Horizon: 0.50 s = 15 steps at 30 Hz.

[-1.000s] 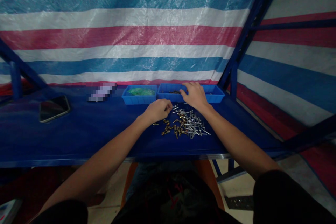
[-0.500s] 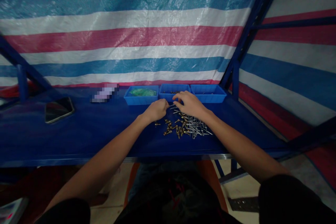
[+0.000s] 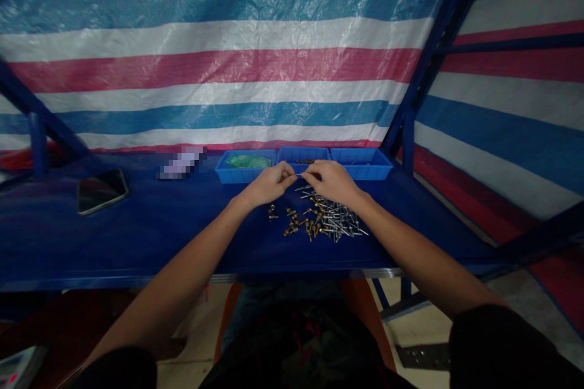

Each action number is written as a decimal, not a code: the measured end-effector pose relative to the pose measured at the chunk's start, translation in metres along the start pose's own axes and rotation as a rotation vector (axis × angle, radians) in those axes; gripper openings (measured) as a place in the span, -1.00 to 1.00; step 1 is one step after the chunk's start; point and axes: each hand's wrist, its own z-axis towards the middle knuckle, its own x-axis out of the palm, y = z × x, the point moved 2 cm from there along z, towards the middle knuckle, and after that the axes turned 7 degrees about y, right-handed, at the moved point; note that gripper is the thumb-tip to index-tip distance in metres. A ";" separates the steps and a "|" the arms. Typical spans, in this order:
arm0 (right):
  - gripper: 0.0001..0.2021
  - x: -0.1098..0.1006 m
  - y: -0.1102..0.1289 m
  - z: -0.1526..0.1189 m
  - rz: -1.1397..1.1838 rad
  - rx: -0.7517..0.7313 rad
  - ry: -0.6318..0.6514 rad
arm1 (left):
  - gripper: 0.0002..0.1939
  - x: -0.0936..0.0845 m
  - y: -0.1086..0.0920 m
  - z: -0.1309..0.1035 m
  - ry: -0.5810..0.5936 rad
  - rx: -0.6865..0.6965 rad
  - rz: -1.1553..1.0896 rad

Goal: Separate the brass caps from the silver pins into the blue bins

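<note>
My left hand (image 3: 271, 185) and my right hand (image 3: 334, 182) meet above the table, thumbs and fingertips pinched. Between them shows a thin silver pin (image 3: 299, 175), its ends hidden by the fingers. Under and beside my right hand lies a heap of silver pins (image 3: 340, 222), long and thin like rivets or nails. Short brass-coloured screws (image 3: 310, 228) are scattered at the heap's left side. A few more small screws (image 3: 272, 213) lie apart, below my left hand.
Three blue bins stand in a row behind my hands: the left bin (image 3: 228, 178) holds a green bag, the middle bin (image 3: 289, 152) small brass-coloured parts, the right bin (image 3: 371, 172) a few bits. A phone (image 3: 103, 190) lies left on the blue table (image 3: 191, 243). Striped sheeting hangs behind.
My left hand has turned and its fingertips have come up to meet my right hand's at the thin pin. Additional small screws now show below my left hand.
</note>
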 end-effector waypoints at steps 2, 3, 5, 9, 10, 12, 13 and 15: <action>-0.73 0.000 0.000 0.000 0.031 0.004 0.003 | -0.92 -0.001 -0.002 0.000 -0.022 0.040 -0.023; -0.74 0.001 -0.001 0.001 0.052 0.001 0.002 | -0.92 -0.002 -0.003 -0.001 -0.037 0.054 -0.017; -0.81 0.002 -0.002 0.001 0.099 -0.006 -0.008 | -0.94 -0.003 -0.004 -0.001 -0.063 0.062 0.007; -0.88 0.002 -0.003 0.001 0.175 -0.020 -0.045 | -0.90 -0.004 -0.006 -0.002 -0.084 0.048 0.039; -0.90 0.002 -0.003 0.001 0.183 -0.028 -0.056 | -0.87 -0.004 -0.007 -0.002 -0.083 0.052 0.042; -0.92 0.000 -0.003 0.001 0.186 -0.044 -0.074 | -0.82 -0.004 -0.008 -0.002 -0.081 0.063 0.048; -0.91 -0.001 -0.003 0.001 0.184 -0.048 -0.082 | -0.81 -0.004 -0.008 -0.001 -0.079 0.068 0.051; -0.88 -0.002 -0.002 0.000 0.179 -0.055 -0.095 | -0.77 -0.004 -0.009 -0.001 -0.074 0.071 0.060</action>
